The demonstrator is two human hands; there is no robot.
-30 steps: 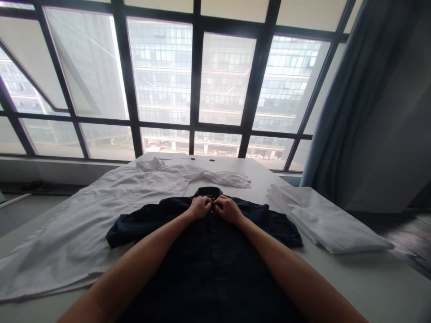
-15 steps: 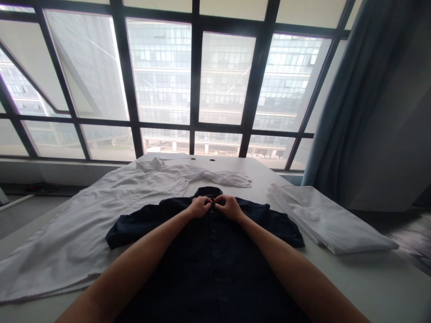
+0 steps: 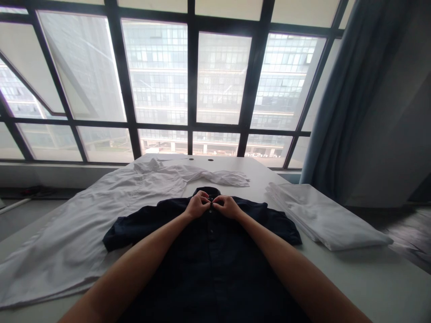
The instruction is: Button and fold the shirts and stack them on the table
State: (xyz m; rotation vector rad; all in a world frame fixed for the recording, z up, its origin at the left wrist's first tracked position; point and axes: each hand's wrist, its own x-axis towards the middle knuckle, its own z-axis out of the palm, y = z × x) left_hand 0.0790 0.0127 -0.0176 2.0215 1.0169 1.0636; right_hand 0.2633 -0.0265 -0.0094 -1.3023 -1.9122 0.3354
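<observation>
A dark navy shirt (image 3: 210,264) lies front up on the white table, its collar at the far end and its sleeves spread to both sides. Just below the collar, my left hand (image 3: 198,204) pinches the front placket. My right hand (image 3: 228,206) pinches the same placket from the other side, its fingertips almost meeting those of my left. Small buttons run down the shirt's middle below my fingers. Whatever button lies between the fingertips is too small to make out.
Left of the navy shirt a white shirt (image 3: 77,229) is spread out, one sleeve reaching behind the dark collar. A folded white cloth (image 3: 330,220) lies on the table (image 3: 377,278) at the right. Windows and a blue-grey curtain (image 3: 340,107) stand beyond.
My left hand's fingers have shifted slightly at the placket, with the index finger now raised more. The whole view has moved a little.
</observation>
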